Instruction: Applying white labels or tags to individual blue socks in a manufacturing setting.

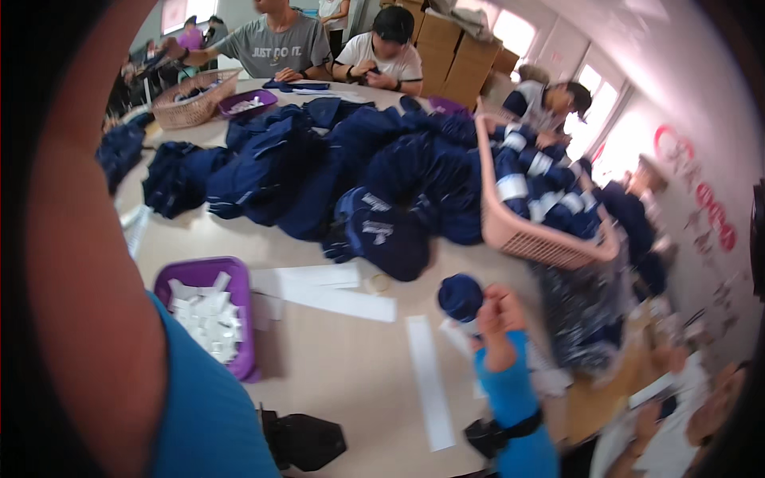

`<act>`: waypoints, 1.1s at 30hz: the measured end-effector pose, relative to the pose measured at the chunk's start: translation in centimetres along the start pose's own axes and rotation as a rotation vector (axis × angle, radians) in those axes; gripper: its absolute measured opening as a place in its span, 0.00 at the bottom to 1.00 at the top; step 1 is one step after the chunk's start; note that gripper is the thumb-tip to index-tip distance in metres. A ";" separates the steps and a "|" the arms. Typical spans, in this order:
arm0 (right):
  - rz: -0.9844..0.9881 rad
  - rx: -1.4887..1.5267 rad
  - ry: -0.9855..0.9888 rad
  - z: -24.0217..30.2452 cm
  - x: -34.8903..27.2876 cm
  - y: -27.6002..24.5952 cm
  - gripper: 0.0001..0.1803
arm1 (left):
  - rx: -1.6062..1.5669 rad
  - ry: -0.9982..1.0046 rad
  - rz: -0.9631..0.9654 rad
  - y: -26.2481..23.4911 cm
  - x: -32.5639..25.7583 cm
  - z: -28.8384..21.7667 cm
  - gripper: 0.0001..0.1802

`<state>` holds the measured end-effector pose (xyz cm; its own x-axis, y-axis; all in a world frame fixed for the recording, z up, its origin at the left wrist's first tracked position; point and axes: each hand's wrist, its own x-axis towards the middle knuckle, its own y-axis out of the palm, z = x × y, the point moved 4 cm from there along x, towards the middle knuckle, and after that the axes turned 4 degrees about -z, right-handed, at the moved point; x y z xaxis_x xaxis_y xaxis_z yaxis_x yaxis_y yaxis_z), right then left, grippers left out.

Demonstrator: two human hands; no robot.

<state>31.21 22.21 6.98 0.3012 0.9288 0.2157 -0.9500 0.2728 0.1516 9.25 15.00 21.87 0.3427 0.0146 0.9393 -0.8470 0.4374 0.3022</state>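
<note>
My right hand (500,309) is closed on a rolled navy cloth bundle (460,297), its round end turned to the left. Something white shows just under the bundle, between it and my fingers. My left arm (199,398), in a blue sleeve with bare skin above it, rises very close along the left side; its hand is out of sight. Beyond my right hand lies a long heap of navy cloth pieces (279,171). One rounded piece (382,239) with white lettering lies at its near edge.
A purple basket (247,319) of small white slips stands at the left. White paper strips (430,382) lie on the table (343,374). At the right, a pink basket (494,219) holds navy rolls with white bands. Several people work around the table; a purple tray (267,97) sits far off.
</note>
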 end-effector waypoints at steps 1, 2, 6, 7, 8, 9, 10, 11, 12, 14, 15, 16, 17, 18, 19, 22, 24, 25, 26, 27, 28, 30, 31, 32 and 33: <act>0.062 -0.218 -0.001 0.1 0.2 -1.1 0.20 | -0.058 0.025 -0.019 0.5 -0.7 0.2 0.34; 0.043 -0.268 0.016 -0.3 0.3 -0.7 0.20 | -0.120 0.051 -0.035 1.0 -1.5 0.5 0.34; 0.065 -0.156 0.049 -0.6 0.8 -0.2 0.17 | -0.259 0.160 0.026 1.3 -0.6 1.5 0.36; 0.013 -0.116 -0.016 -0.7 0.9 -0.6 0.15 | -0.304 0.174 0.047 1.5 -0.6 1.7 0.36; 0.004 -0.121 -0.006 -0.9 1.1 -0.3 0.15 | -0.349 0.187 0.071 1.8 -0.7 2.0 0.36; 0.009 -0.076 -0.034 -0.6 1.5 0.1 0.15 | -0.399 0.199 0.105 1.8 -0.6 2.2 0.37; 0.015 -0.024 -0.032 -0.8 1.1 1.0 0.16 | -0.451 0.241 0.144 1.8 -0.8 2.8 0.37; 0.042 -0.056 -0.043 -0.1 1.3 1.2 0.16 | -0.528 0.269 0.192 1.9 -0.7 3.3 0.37; 0.076 -0.088 -0.038 0.5 1.2 1.3 0.17 | -0.601 0.310 0.249 1.7 -0.5 4.0 0.38; 0.063 -0.020 -0.055 -0.6 2.0 1.4 0.17 | -0.722 0.330 0.322 2.1 -0.1 4.0 0.38; 0.055 -0.032 -0.058 -1.2 2.1 1.4 0.17 | -0.767 0.329 0.347 2.5 -0.3 3.9 0.39; 0.052 -0.068 -0.060 -1.4 2.2 1.4 0.18 | -0.810 0.327 0.371 3.0 -0.5 3.8 0.39; 0.051 -0.103 -0.065 -1.5 2.4 1.3 0.19 | -0.851 0.321 0.392 3.6 -0.4 3.7 0.39; 0.052 -0.108 -0.073 -2.0 2.5 0.9 0.19 | -0.885 0.317 0.414 4.1 -0.6 3.8 0.40; 0.062 -0.100 -0.087 -2.3 2.5 0.5 0.20 | -0.917 0.310 0.434 4.6 -0.6 3.8 0.40; 0.051 -0.013 -0.045 -0.9 1.7 0.8 0.21 | -1.003 0.275 0.479 6.9 -0.5 4.0 0.41; 0.026 0.061 0.003 0.6 0.9 0.6 0.21 | -1.068 0.239 0.497 8.7 -0.2 3.9 0.42; 0.037 0.029 0.137 1.1 0.7 0.0 0.21 | -1.104 0.220 0.500 9.7 -0.1 3.6 0.42; 0.044 -0.006 0.270 1.4 0.8 -0.8 0.21 | -1.144 0.201 0.503 10.7 0.0 3.1 0.42; 0.082 -0.075 0.295 1.7 1.4 -2.1 0.21 | -1.196 0.182 0.506 11.7 0.0 2.5 0.43; 0.104 -0.058 0.273 2.7 1.5 -2.1 0.21 | -1.203 0.179 0.504 12.8 0.8 4.0 0.43; 0.280 -0.183 0.280 3.7 1.4 -0.5 0.20 | -0.872 0.373 0.544 18.4 -0.3 8.0 0.32; 0.277 -0.283 0.027 5.3 2.3 -0.8 0.19 | -0.862 0.368 0.544 18.7 -0.2 8.0 0.32; 0.165 -0.260 -0.041 6.4 3.6 -1.0 0.15 | -1.140 0.263 0.547 18.6 -0.1 8.1 0.32; 0.057 -0.325 -0.142 8.0 4.8 -0.4 0.15 | -1.406 0.161 0.547 18.6 -0.3 8.4 0.31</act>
<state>33.65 24.52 15.71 0.2332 0.9070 0.3507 -0.9351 0.3081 -0.1749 -9.99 15.61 28.61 0.2425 0.5093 0.8257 0.1520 0.8207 -0.5508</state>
